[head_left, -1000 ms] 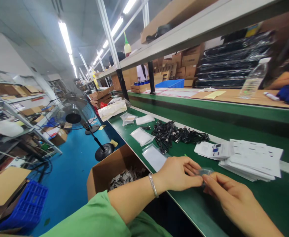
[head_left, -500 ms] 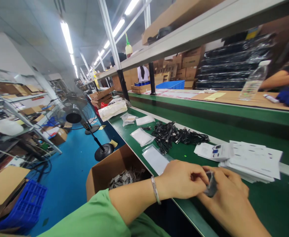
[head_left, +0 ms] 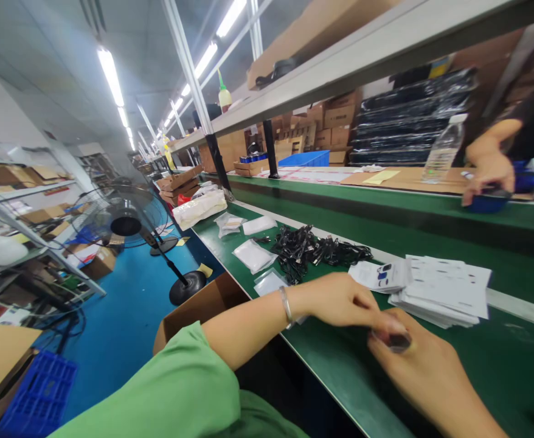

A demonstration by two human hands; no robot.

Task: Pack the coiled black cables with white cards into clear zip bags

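Two-handed hold, lower right: the curled right hand (head_left: 419, 358) grips a blurred plastic piece (head_left: 400, 342), likely steadying it for the pinching left hand (head_left: 345, 300).

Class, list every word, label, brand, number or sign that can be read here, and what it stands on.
No text can be read.
Printed sheets: marks too small to read.
Water bottle: any marking too blurred.
Stacked cartons: print too blurred to read.

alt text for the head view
A person's right hand holds a small transparent item, left hand against it, over a green workbench with tangled black cables and stacked white leaflets. Opposite, a co-worker's hand touches something blue.
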